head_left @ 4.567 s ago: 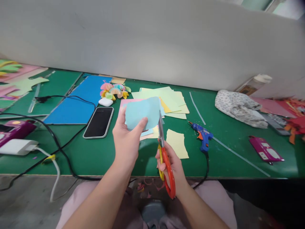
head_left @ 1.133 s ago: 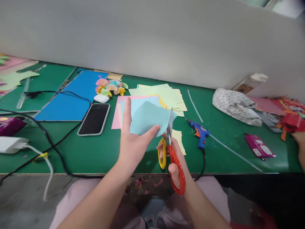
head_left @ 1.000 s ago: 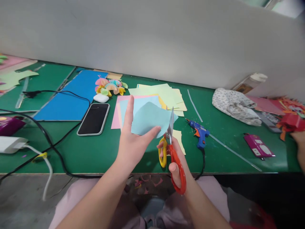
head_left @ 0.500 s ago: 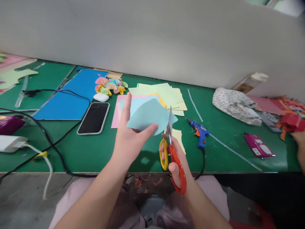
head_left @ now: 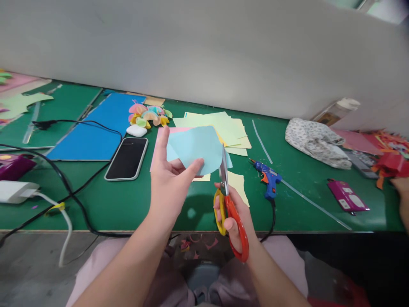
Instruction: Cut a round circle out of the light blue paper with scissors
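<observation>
A light blue paper piece point(head_left: 203, 147) with a rounded edge is pinched between the thumb and fingers of my left hand point(head_left: 171, 183), whose index finger points up. My right hand point(head_left: 238, 213) holds scissors point(head_left: 224, 183) with one yellow and one red handle loop. The blades point away from me, slightly apart, at the right edge of the blue paper. Beneath the held piece lie pink and light blue sheets, and behind them a pile of pale green and yellow sheets point(head_left: 214, 120).
Left of the paper are a phone point(head_left: 127, 159), a white case point(head_left: 136, 131), paper flowers point(head_left: 150, 114), a blue board point(head_left: 92, 132) and cables. A blue glue gun point(head_left: 270, 179), a patterned cloth point(head_left: 316, 143) and a purple packet point(head_left: 347, 196) lie right. Someone's arm shows at the far right edge.
The held blue paper has turned and its rounded edge now faces the blades. My left hand has shifted slightly left, and the scissors have tilted a little.
</observation>
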Demonstrator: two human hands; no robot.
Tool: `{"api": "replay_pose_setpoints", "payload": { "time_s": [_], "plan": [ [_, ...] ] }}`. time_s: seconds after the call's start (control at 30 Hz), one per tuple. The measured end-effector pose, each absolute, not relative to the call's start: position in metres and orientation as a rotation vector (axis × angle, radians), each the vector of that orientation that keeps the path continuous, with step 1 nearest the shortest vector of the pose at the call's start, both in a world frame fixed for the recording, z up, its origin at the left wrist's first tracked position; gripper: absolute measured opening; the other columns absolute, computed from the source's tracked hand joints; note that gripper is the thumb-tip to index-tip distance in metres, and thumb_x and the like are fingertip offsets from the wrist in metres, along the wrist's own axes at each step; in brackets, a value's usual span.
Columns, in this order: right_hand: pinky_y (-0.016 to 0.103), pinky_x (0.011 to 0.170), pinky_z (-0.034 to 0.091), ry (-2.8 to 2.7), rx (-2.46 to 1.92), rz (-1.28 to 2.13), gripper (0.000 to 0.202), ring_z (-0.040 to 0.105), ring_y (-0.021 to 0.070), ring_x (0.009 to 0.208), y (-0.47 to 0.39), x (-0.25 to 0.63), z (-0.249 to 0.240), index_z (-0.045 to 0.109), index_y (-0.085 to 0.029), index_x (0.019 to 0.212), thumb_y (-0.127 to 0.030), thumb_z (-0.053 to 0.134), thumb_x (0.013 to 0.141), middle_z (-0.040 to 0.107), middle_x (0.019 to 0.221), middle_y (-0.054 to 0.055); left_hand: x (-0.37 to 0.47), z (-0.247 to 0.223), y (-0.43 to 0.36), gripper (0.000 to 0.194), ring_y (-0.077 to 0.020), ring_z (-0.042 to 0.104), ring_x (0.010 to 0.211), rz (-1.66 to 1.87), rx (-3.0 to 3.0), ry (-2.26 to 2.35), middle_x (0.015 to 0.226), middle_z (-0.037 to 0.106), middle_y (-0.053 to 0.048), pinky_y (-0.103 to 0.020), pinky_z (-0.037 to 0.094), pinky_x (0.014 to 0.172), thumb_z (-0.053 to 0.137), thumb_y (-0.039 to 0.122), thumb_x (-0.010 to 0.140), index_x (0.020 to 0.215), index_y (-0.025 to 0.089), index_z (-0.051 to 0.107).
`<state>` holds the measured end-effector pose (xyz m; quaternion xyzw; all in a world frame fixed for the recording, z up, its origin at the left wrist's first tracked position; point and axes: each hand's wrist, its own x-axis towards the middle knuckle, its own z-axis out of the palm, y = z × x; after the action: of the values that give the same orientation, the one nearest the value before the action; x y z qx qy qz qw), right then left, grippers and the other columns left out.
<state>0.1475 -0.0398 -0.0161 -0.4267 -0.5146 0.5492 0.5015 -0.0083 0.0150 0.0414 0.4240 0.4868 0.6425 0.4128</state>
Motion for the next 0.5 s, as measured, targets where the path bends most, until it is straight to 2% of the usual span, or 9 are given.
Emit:
{"api": "replay_pose_setpoints", "payload": {
  "time_s": [0.07, 0.17, 0.3, 0.4, 0.5],
  "plan": [
    [0.028, 0.052, 0.037, -1.26, -1.032, 1.32, 0.093, 0.042, 0.0122, 0.058, -0.0402, 0.1468, -0.0168, 0.063, -0.026, 0.13, -0.092, 0.07, 0.063, 0.055, 0.086, -0.001, -0.0051, 0.0399, 0.0149, 0.112, -0.0217, 0.077, 0.091, 1.608, 1.042, 1.217, 0.151, 0.058, -0.015, -0.032, 0.069, 0.068, 0.085, 0.028, 0.074, 0.165, 0.034, 0.019],
    [0.028, 0.053, 0.038, -1.271, -1.034, 1.336, 0.097, 0.043, 0.0126, 0.059, -0.0404, 0.1469, -0.0171, 0.061, -0.027, 0.133, -0.092, 0.069, 0.063, 0.056, 0.088, 0.0, -0.0015, 0.0376, 0.0155, 0.118, -0.0297, 0.075, 0.108, 1.633, 1.07, 1.201, 0.169, 0.035, -0.011, -0.035, 0.07, 0.067, 0.085, 0.022, 0.07, 0.164, 0.043, 0.018],
    [0.029, 0.059, 0.042, -1.289, -1.022, 1.341, 0.101, 0.047, 0.0143, 0.065, -0.0389, 0.1484, -0.0164, 0.059, -0.029, 0.138, -0.094, 0.068, 0.061, 0.059, 0.095, 0.001, -0.0033, 0.0355, 0.0159, 0.122, -0.0407, 0.065, 0.126, 1.618, 1.171, 1.224, 0.175, 0.017, -0.007, -0.04, 0.07, 0.067, 0.083, 0.021, 0.069, 0.165, 0.043, 0.011],
    [0.031, 0.064, 0.044, -1.329, -1.034, 1.323, 0.107, 0.05, 0.0165, 0.069, -0.037, 0.1496, -0.0179, 0.057, -0.029, 0.141, -0.096, 0.065, 0.058, 0.061, 0.098, 0.002, -0.0073, 0.0343, 0.0146, 0.122, -0.0472, 0.046, 0.145, 1.597, 1.351, 1.283, 0.177, 0.006, -0.003, -0.045, 0.069, 0.082, 0.083, 0.023, 0.07, 0.166, 0.041, 0.01],
    [0.033, 0.069, 0.047, -1.362, -1.045, 1.285, 0.108, 0.052, 0.0182, 0.073, -0.0356, 0.1511, -0.0209, 0.055, -0.03, 0.144, -0.098, 0.062, 0.06, 0.062, 0.101, 0.003, -0.01, 0.0342, 0.0125, 0.119, -0.049, 0.032, 0.152, 1.575, 1.479, 1.356, 0.177, 0.006, -0.002, -0.051, 0.063, 0.098, 0.083, 0.025, 0.072, 0.166, 0.039, 0.012]
  ]
}}
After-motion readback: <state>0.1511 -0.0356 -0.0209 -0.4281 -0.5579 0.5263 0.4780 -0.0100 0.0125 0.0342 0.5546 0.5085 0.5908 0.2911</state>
